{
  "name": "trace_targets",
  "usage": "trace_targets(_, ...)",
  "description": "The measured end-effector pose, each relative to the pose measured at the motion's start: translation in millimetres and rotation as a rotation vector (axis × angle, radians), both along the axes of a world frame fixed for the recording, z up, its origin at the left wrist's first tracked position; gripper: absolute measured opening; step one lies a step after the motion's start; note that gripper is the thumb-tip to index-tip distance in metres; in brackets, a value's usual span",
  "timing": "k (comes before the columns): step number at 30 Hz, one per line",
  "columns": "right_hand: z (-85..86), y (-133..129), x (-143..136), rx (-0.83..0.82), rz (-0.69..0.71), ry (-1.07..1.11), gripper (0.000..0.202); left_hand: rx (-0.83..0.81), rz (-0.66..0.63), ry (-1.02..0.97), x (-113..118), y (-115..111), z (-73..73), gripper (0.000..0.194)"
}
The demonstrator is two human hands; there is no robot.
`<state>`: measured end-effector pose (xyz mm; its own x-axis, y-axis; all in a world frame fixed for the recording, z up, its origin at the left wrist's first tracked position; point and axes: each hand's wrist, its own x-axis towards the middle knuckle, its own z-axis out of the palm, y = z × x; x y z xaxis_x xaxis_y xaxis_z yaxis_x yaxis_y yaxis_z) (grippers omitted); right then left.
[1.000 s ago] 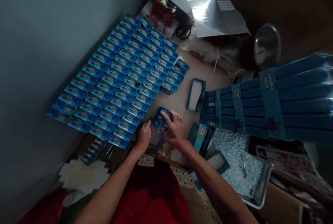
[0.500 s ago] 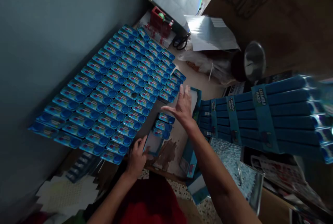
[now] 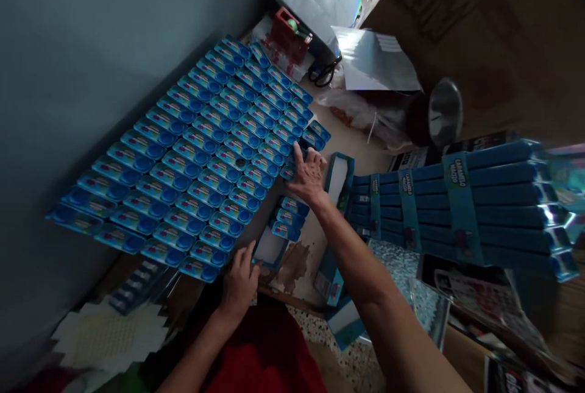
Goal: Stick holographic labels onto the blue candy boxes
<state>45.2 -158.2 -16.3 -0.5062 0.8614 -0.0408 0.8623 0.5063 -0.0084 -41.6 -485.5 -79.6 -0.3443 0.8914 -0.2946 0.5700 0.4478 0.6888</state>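
Rows of small blue printed packs [image 3: 183, 149] with round blue ends cover the left part of the table. At their right edge my right hand [image 3: 308, 178] bends over a few of these packs, its thumb and index finger on either side of them; the other fingers are curled and partly hidden. My left hand [image 3: 240, 283] lies palm down by the table's front edge, fingers stretched, beside a shallow blue box with a white inside [image 3: 270, 248]. Three loose packs [image 3: 290, 217] lie at that box's far end, between my hands.
A long blue open box [image 3: 339, 173] stands right of my right hand. Further right lie long blue cartons bundled with bands [image 3: 411, 210]. Behind are black-handled scissors [image 3: 323, 73], a red tape dispenser [image 3: 290, 36], a plastic bag [image 3: 361, 113] and a metal bowl [image 3: 445, 113].
My right hand has moved left and down from above the table onto the packs at the rows' right edge, its spread fingers now bent. My left hand stays near the shallow box.
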Motion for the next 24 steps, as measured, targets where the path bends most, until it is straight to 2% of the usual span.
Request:
trace_targets(4,-2.5,21,-6,-0.013,-0.004,0.067,0.104,-0.042,0.090,-0.037,-3,-2,-5.9,0.047)
trace_targets(6,12.9,12,2,0.017,-0.058,0.128,0.100,-0.074,0.128,-0.114,-7,-6,-6.9,0.046)
trace_targets(7,26.9,0,10,0.049,-0.092,0.163,0.099,-0.089,0.158,-0.172,-8,-7,-6.2,0.045)
trace_targets(9,64.8,-42,34,0.120,-0.149,0.241,0.101,-0.122,0.234,-0.294,-12,-8,-2.5,0.044)
trace_targets(12,120.4,-133,74,0.064,-0.109,0.364,0.109,-0.148,0.314,-0.428,-20,-6,7.2,0.047)
trace_targets(14,134.7,-194,92,-0.073,-0.020,0.451,0.112,-0.141,0.324,-0.489,-25,-4,12.9,0.049)
trace_targets(16,123.2,-238,97,-0.249,0.020,0.506,0.109,-0.148,0.326,-0.527,-30,-4,16.0,0.050)
trace_targets(18,93.5,-259,91,-0.342,0.018,0.536,0.106,-0.174,0.313,-0.541,-34,-6,17.0,0.051)
trace_targets(21,45.2,-262,78,-0.269,0.017,0.518,0.094,-0.156,0.247,-0.502,-34,-8,18.0,0.047)
trace_targets(24,18.5,-259,71,-0.102,0.087,0.493,0.082,0.008,0.118,-0.375,-26,-8,18.8,0.051)
